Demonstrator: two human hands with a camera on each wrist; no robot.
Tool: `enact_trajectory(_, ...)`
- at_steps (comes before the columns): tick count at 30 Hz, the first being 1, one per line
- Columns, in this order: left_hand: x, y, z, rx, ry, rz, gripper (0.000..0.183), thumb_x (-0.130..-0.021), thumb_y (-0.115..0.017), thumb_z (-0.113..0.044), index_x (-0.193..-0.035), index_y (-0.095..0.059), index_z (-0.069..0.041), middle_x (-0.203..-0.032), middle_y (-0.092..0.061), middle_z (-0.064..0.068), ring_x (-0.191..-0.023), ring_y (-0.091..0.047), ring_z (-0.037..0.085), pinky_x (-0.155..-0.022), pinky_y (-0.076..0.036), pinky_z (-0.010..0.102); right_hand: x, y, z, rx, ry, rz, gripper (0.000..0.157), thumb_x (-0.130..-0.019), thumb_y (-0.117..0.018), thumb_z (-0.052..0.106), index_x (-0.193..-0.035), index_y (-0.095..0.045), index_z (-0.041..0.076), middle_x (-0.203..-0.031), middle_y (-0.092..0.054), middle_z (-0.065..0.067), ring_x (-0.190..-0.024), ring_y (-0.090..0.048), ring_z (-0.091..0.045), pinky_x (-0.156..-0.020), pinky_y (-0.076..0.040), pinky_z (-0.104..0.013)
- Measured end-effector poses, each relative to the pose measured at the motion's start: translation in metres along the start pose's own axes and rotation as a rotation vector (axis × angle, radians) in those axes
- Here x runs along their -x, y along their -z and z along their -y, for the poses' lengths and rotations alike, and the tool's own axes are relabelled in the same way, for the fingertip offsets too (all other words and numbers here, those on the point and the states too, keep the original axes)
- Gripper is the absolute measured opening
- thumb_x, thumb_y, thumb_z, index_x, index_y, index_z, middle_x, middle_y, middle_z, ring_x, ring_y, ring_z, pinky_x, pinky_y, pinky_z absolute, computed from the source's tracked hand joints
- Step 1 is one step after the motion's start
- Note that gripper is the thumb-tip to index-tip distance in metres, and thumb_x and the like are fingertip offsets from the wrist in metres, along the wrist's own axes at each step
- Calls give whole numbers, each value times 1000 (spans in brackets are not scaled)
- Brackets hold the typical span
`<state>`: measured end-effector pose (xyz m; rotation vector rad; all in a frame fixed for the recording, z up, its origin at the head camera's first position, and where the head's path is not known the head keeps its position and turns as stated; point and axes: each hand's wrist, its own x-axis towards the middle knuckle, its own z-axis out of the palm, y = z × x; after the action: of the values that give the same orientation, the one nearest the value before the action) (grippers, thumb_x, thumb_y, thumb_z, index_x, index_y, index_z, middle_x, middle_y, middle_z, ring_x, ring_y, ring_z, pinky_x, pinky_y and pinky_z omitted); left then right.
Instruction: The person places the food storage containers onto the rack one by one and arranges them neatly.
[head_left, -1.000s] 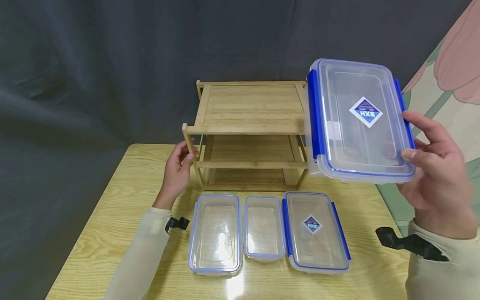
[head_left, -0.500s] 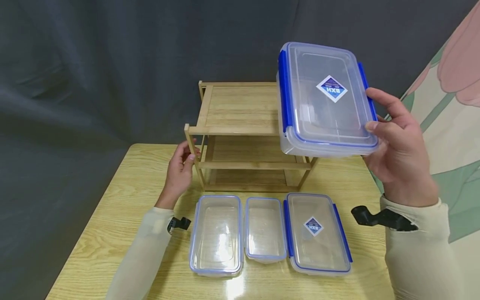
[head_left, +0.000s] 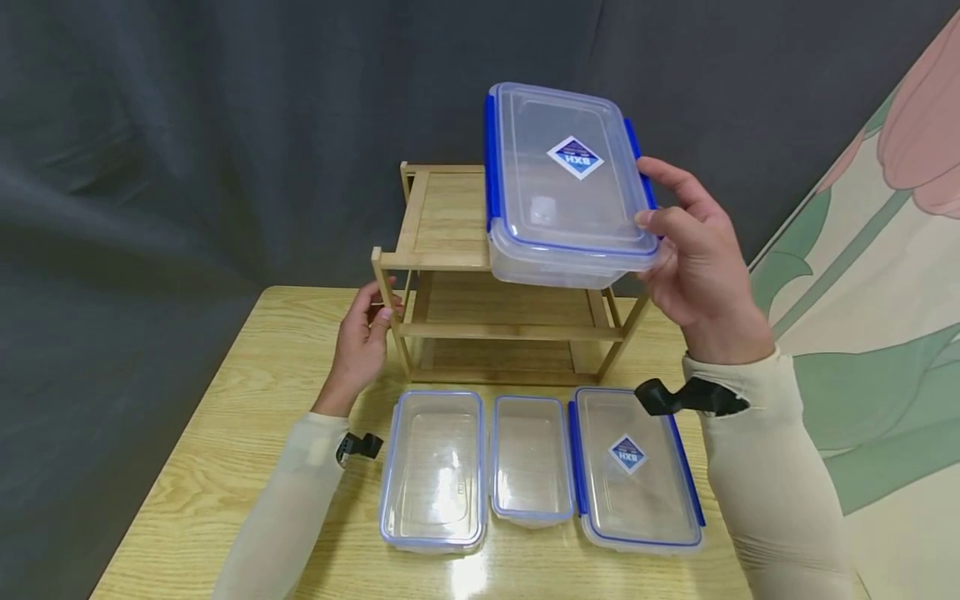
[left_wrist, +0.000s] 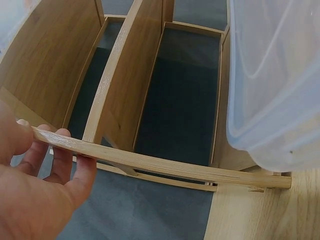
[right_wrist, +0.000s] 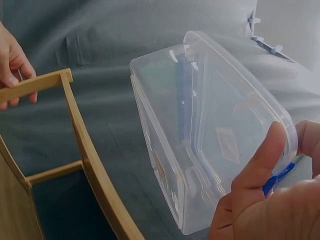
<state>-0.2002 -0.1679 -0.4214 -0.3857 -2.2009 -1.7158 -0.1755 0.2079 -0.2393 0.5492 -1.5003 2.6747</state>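
My right hand (head_left: 697, 246) grips a clear plastic food container (head_left: 566, 187) by its right edge, thumb on the lid. The container has blue side clips and a diamond label on its lid. It is tilted and overlaps the top shelf of a wooden rack (head_left: 442, 212) in the head view. In the right wrist view the container's clear wall (right_wrist: 160, 110) shows beside the rack. My left hand (head_left: 360, 342) holds the rack's front left post; in the left wrist view the thumb and fingers curl round that wooden bar (left_wrist: 150, 162).
On the wooden table (head_left: 225, 400), in front of the rack, lie three more lidded containers: a large one (head_left: 432, 467) at left, a smaller one (head_left: 531, 458) in the middle, a blue-clipped one (head_left: 637, 492) at right. A dark curtain (head_left: 225, 125) hangs behind.
My right hand has carried the container leftward and slightly up, from the right of the rack to over its top shelf. The left hand stays on the post.
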Motion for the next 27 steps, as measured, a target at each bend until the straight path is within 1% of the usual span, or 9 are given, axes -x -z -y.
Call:
enact_trajectory(4, -1, 0, 0, -4, -1, 1, 41, -111, -48, -4, -151, -53, -10, -124, -62, 22, -115, -66, 38, -93, -51, 31, -15, -11, -12, 48, -40, -30, 46, -101, -57, -8, -143, -57, 10, -135, -50, -17, -90, -70, -24, -63, -60, -21)
enact_trajectory(6, -1, 0, 0, -3, -4, 4, 41, -111, -48, -4, -151, -53, -10, -125, -62, 23, -115, -66, 40, -93, -52, 35, -23, -15, -18, 69, -53, -47, 45, -100, -58, -7, -141, -58, 11, -133, -50, -16, -89, -67, -22, -59, -55, -18)
enact_trajectory(11, -2, 0, 0, 0, -5, 5, 41, -110, -48, -3, -151, -53, -10, -124, -62, 22, -115, -65, 45, -95, -53, 42, -40, -26, -31, 108, -90, -83, 43, -100, -61, -3, -140, -60, 13, -132, -52, -12, -91, -63, -21, -53, -49, -16)
enact_trajectory(16, -2, 1, 1, -7, -4, 9, 41, -111, -47, -4, -151, -53, -12, -126, -62, 23, -116, -66, 43, -96, -53, 47, -54, -36, -41, 181, -132, -114, 44, -100, -62, 1, -141, -60, 17, -135, -53, -10, -98, -62, -25, -54, -52, -17)
enact_trajectory(18, -2, 2, 0, -17, -5, 14, 41, -111, -47, -6, -151, -52, -13, -127, -61, 24, -116, -66, 41, -97, -53, 44, -59, -40, -46, 189, -148, -127, 45, -99, -62, 1, -141, -60, 18, -132, -55, -11, -94, -64, -25, -53, -51, -17)
enact_trajectory(22, -2, 4, 0, -24, 1, 22, 41, -112, -46, -7, -151, -52, -13, -128, -60, 26, -116, -65, 39, -97, -52, 45, -67, -44, -55, 208, -178, -142, 47, -98, -60, 1, -141, -60, 19, -133, -56, -11, -90, -65, -26, -51, -51, -17)
enact_trajectory(24, -2, 4, -1, -24, 5, 20, 41, -111, -46, -6, -152, -52, -12, -127, -60, 25, -115, -65, 38, -97, -52, 46, -71, -45, -60, 221, -194, -141, 47, -99, -60, 2, -142, -59, 20, -137, -55, -10, -93, -66, -27, -52, -51, -17)
enact_trajectory(25, -2, 4, -1, -24, 9, 18, 41, -111, -46, -5, -152, -52, -11, -127, -60, 25, -115, -65, 38, -97, -52, 49, -72, -45, -62, 231, -201, -140, 46, -99, -60, 3, -142, -58, 20, -139, -55, -10, -97, -66, -29, -52, -52, -16)
enact_trajectory(27, -3, 4, 0, -27, 14, 15, 41, -111, -45, -5, -152, -52, -10, -126, -61, 24, -114, -65, 37, -97, -52, 49, -76, -46, -67, 238, -214, -139, 46, -99, -60, 4, -142, -58, 21, -140, -54, -10, -102, -65, -30, -53, -52, -16)
